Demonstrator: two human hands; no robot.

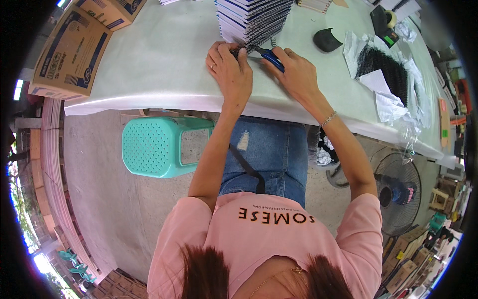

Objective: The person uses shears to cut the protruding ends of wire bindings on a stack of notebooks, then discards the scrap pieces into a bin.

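Concrete floor (94,174), a workroom; a table (164,65) under a pale white cover runs across the far side. Green plastic stool (149,147) on the floor, left of the seated person; standing fan (398,193) to the right. Two cardboard boxes (72,52) at the table's far left.

Middle of the table: a tall stack of notebooks (234,20), white page edges showing left, black spiral coils (271,22) along the right. Both hands work at its near end, close to the table's near edge.

Left hand (231,72): back uppermost, fingers partly curled, thumb apart from the forefinger, over a dark bit of coil at the near foot of the stack. Cannot tell whether it grips or only steadies.

Right hand (296,72): closed round a blue-handled tool (272,60), dark tip pointing left and away, at the coils just beside the left thumb. Whether the tip touches: cannot tell.

Right of the stack: a curved black piece (327,40), lying alone. Farther right, a heap of loose black coils (383,72) on crumpled white paper (391,107); beyond it, a black tape dispenser (381,22).
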